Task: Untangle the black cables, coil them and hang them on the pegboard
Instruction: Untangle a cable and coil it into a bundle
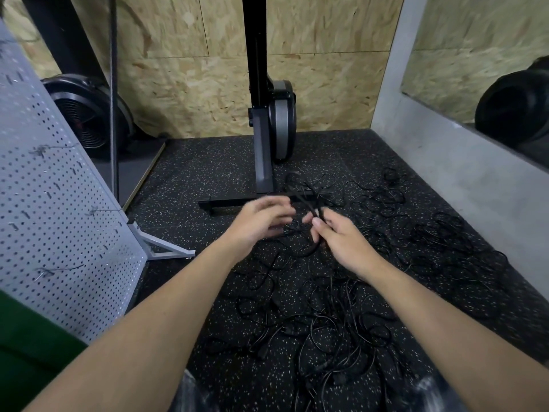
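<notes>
Between your hands, a loop of black cable (306,203) runs up and away from you, leaning left toward the foot bar of the exercise machine (264,162). Your right hand (341,242) pinches its near end between thumb and curled fingers, and a strand droops beneath. Your left hand (258,223) is blurred, its fingers bent toward the loop; whether it grips, you cannot tell. More tangled cables (326,310) sprawl over the speckled floor (208,173) below. At your left stands the pegboard (59,203).
</notes>
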Action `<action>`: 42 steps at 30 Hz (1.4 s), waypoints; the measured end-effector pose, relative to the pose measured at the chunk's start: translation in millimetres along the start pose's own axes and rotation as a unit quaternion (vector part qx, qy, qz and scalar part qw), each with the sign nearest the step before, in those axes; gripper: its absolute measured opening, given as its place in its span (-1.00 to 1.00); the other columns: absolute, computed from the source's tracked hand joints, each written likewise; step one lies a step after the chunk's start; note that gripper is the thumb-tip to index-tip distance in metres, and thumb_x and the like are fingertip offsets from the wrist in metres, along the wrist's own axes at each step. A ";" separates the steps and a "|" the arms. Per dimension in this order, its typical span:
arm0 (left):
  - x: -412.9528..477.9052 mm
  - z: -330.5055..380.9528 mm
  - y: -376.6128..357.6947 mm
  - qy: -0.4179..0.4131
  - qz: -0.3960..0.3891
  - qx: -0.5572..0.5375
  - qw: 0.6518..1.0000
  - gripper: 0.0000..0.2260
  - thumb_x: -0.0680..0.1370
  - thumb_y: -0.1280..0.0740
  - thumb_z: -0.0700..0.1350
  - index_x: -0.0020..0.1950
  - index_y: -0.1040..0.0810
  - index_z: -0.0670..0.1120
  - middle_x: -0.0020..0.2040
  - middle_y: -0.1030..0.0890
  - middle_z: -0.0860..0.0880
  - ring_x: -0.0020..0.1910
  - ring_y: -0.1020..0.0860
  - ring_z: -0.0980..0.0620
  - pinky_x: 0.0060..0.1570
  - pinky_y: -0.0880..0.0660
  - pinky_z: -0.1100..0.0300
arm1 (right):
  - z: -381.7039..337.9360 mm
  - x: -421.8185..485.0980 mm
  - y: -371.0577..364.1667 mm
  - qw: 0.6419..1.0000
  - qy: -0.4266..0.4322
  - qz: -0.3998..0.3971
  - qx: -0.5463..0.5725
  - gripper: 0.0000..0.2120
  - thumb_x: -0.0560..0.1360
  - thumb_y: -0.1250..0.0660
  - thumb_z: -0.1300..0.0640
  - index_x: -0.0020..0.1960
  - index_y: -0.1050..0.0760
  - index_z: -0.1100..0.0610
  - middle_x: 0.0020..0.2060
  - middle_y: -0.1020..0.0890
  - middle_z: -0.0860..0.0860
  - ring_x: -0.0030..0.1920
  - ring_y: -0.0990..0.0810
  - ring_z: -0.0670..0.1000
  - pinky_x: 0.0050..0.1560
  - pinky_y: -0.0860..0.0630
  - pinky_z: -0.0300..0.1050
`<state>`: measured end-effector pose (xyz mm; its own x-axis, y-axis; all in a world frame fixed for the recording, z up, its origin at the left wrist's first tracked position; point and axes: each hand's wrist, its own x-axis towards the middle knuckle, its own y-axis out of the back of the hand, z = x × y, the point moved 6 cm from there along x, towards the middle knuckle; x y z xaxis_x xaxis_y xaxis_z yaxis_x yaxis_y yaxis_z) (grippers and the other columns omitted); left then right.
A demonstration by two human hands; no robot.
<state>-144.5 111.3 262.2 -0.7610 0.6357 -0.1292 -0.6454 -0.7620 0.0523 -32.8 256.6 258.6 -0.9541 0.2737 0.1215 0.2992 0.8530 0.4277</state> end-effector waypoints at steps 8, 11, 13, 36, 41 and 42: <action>0.7 -58.2 -30.3 -0.039 -0.148 0.489 0.859 -0.85 0.63 -0.37 -0.14 0.10 -0.63 0.11 0.08 -0.67 0.06 -0.04 -0.61 0.03 0.10 -0.57 0.06 | 1.0 2.4 16.9 0.993 -0.035 0.041 0.106 -0.75 0.72 -0.13 0.30 0.12 -0.57 0.13 -0.23 -0.64 -0.04 -0.22 -0.61 -0.03 0.14 -0.53 -0.06; 4.3 -56.1 -16.2 -0.033 -0.111 0.491 0.863 -0.87 0.68 -0.33 -0.13 0.12 -0.63 0.08 0.08 -0.67 0.03 0.02 -0.62 0.01 0.10 -0.60 0.00 | 15.4 6.0 26.0 0.991 -0.086 0.074 0.076 -0.73 0.74 -0.11 0.24 0.21 -0.57 0.08 -0.37 -0.54 -0.09 -0.25 -0.59 -0.06 0.28 -0.47 -0.02; 6.8 -52.4 -10.2 -0.054 -0.099 0.503 0.857 -0.86 0.68 -0.35 -0.13 0.19 -0.64 0.03 0.14 -0.66 0.00 0.07 -0.62 -0.01 0.15 -0.60 -0.03 | 32.2 8.0 28.1 0.988 -0.139 0.061 0.038 -0.77 0.74 -0.11 0.12 0.22 -0.53 0.01 -0.37 -0.51 -0.09 -0.22 -0.55 -0.07 0.24 -0.49 0.02; -17.7 44.7 -3.7 -0.348 0.123 0.357 0.858 -0.88 0.50 -0.56 -0.04 -0.01 -0.76 -0.04 -0.08 -0.63 0.09 -0.07 -0.59 0.13 0.03 -0.54 0.19 | -2.1 -11.7 -3.0 0.968 -0.011 -0.125 -0.216 -0.74 0.73 -0.17 -0.03 -0.01 -0.45 0.12 -0.10 -0.62 0.08 -0.19 -0.53 0.00 -0.13 -0.50 0.01; -8.7 19.1 8.2 -0.167 0.049 0.341 0.924 -0.75 0.64 -0.35 0.16 0.11 -0.74 0.07 -0.01 -0.73 0.13 0.05 -0.64 0.22 0.17 -0.55 0.16 | 3.7 -9.4 5.3 0.973 -0.023 -0.095 -0.208 -0.74 0.71 -0.23 0.02 -0.04 -0.58 0.11 -0.18 -0.68 -0.03 -0.25 -0.61 -0.06 -0.20 -0.48 -0.22; -6.2 9.8 10.8 -0.125 0.032 0.329 0.935 -0.67 0.66 -0.26 0.25 0.14 -0.73 0.09 0.02 -0.74 0.12 0.09 -0.64 0.17 0.22 -0.54 0.12 | 4.7 -8.4 6.4 0.977 -0.026 -0.086 -0.191 -0.76 0.71 -0.24 0.02 -0.01 -0.62 0.09 -0.18 -0.69 -0.05 -0.25 -0.63 -0.09 -0.18 -0.54 -0.16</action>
<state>-147.4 100.3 273.3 -0.7378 0.6629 0.1275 -0.4350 -0.6112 0.6612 -22.8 261.8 256.1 -0.9849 0.1715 -0.0226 0.0983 0.6626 0.7425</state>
